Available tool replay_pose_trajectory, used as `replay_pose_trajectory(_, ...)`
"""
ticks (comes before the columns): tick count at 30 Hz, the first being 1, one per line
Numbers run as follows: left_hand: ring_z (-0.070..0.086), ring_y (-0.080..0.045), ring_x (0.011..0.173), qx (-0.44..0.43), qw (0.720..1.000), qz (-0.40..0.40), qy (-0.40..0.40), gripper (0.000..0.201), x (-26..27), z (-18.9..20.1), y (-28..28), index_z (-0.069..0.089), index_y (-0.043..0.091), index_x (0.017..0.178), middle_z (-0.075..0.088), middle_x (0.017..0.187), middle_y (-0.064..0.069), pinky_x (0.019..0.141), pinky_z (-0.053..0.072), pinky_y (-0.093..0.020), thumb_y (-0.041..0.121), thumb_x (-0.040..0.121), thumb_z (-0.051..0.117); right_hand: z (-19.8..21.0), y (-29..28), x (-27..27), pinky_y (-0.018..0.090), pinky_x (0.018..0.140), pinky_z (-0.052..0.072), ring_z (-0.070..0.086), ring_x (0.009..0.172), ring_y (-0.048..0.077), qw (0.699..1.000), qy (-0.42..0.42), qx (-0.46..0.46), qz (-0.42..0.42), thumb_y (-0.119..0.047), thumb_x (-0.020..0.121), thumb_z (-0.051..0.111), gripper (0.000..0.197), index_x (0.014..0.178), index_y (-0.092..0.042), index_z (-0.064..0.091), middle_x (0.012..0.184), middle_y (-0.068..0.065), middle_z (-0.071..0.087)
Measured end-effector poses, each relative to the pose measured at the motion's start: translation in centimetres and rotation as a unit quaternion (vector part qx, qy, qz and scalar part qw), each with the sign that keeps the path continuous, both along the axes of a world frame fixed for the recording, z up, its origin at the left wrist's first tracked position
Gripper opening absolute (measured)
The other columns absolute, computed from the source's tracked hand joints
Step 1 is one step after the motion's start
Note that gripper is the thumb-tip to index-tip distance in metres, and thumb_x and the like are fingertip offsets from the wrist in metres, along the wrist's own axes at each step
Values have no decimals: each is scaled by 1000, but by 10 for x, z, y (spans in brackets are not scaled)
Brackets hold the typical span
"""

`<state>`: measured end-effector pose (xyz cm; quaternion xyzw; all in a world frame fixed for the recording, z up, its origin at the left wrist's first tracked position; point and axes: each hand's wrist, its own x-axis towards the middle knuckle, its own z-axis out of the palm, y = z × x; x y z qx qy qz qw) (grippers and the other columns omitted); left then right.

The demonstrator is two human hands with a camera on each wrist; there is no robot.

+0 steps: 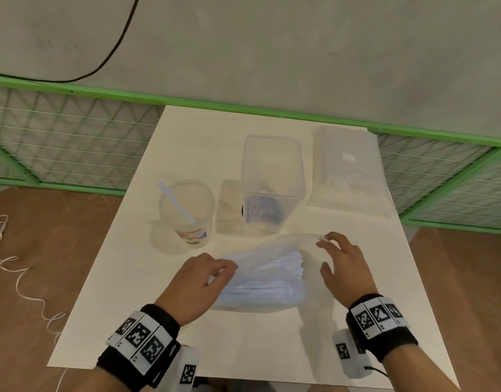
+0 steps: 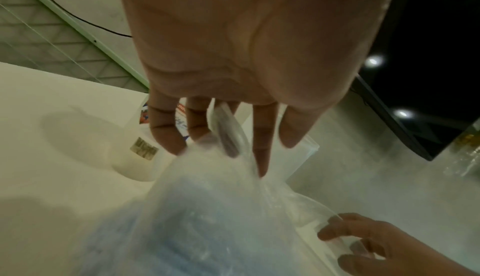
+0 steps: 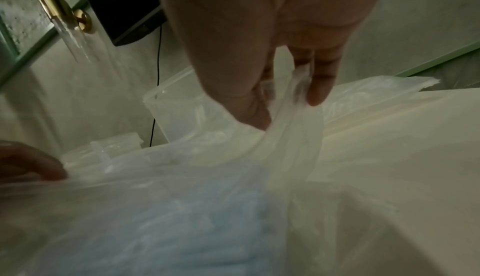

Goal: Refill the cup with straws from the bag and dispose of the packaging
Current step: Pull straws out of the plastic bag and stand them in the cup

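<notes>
- Left hand [image 1: 199, 281] pinching the left edge of the clear bag [image 1: 267, 274], fingers curled into the film.
- Right hand [image 1: 344, 267] pinching the bag's right corner between thumb and fingertips [image 3: 320, 87], film pulled up taut.
- Between the two hands, flat on the white tabletop [image 1: 124, 292]: the bag, filled with a stack of pale blue-white straws [image 1: 277, 271].
- Beyond the left hand: clear cup [image 1: 187, 210], upright, with one white straw [image 1: 175, 202] leaning inside.
- Beyond the gap between the hands: tall clear bin [image 1: 272, 185], upright, just right of the cup.
- Beyond the right hand: second flat plastic packet [image 1: 348, 171].
</notes>
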<state>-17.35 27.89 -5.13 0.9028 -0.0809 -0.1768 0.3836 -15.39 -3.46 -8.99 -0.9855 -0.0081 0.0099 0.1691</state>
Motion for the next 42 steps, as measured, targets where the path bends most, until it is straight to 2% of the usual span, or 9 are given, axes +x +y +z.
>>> replay_pose_trajectory(4, 57, -18, 86, 133, 991, 29, 2, 42, 5, 7, -8, 76, 18, 90, 60, 85, -2, 78, 42, -28, 38, 101, 41, -1, -3, 2, 37, 65, 53, 47, 97, 30, 998, 32, -50, -20, 20, 71, 56, 61, 116, -19, 70, 140, 3, 45)
replay_pose_trajectory(7, 52, -16, 92, 147, 989, 22, -23, 13, 6, 8, -9, 68, 21, 100, 49, 99, 2, 79, 40, -21, 24, 95, 56, 8, -3, 1, 30, 73, 47, 38, 98, 26, 994, 78, -71, -17, 21, 69, 47, 83, 142, -18, 44, 156, -2, 19)
replay_pose_trajectory(12, 42, -12, 80, 158, 987, -34, 15, 41, 1, 8, -14, 57, 31, 75, 41, 101, 2, 69, 35, -14, -8, 80, 48, 19, 0, -1, 31, 79, 46, 43, 96, 27, 986, 141, -78, -36, 12, 75, 49, 93, 153, -26, 15, 157, -5, 6)
replay_pose_trajectory(17, 51, -22, 97, 179, 983, -1, 42, 74, 2, 11, -18, 24, 19, 149, 26, 135, -2, 85, 45, -26, -4, 84, 50, 43, 6, -1, 35, 78, 49, 55, 105, 27, 981, 148, -98, -77, -3, 83, 47, 64, 141, -30, 43, 139, -8, 42)
replay_pose_trajectory(20, 53, -22, 94, 70, 995, 33, 64, 89, 6, 16, -27, 11, 19, 153, 21, 133, 2, 86, 46, -26, -8, 80, 54, 50, 8, 1, 36, 83, 50, 60, 102, 29, 985, 132, -74, -78, -6, 87, 49, 58, 139, -32, 49, 129, -6, 53)
replay_pose_trajectory(27, 48, -17, 91, 29, 994, 93, -44, 36, 13, 10, -36, 65, 15, 105, 33, 104, 0, 74, 30, -9, -11, 86, 51, 61, 8, -1, 29, 76, 45, 59, 103, 24, 993, 114, -15, 0, -6, 80, 65, 62, 138, -25, 51, 123, -3, 50)
replay_pose_trajectory(31, 51, -29, 115, 140, 989, 47, 1, 53, 10, 8, -25, 47, 6, 129, 21, 133, -5, 94, 47, -32, -12, 79, 50, 62, -10, -3, 34, 72, 50, 60, 85, 29, 991, 102, -51, -71, 5, 81, 48, 66, 131, -37, 57, 128, -8, 42)
replay_pose_trajectory(35, 57, -27, 91, 229, 973, 24, 9, 87, 0, 4, -32, 8, 17, 152, 4, 145, -5, 74, 49, -32, -6, 81, 52, 55, -10, -12, 33, 62, 46, 52, 73, 26, 981, 164, -94, -31, 2, 82, 47, 78, 143, -42, 32, 141, -9, 24)
replay_pose_trajectory(42, 49, -26, 85, 232, 968, -32, 88, 98, 12, -1, -34, -8, 18, 153, -10, 153, 0, 71, 47, -32, -5, 80, 53, 40, 2, -11, 38, 100, 45, 52, 124, 31, 956, 283, -71, 29, -4, 84, 49, 84, 155, -26, 10, 162, -7, 9)
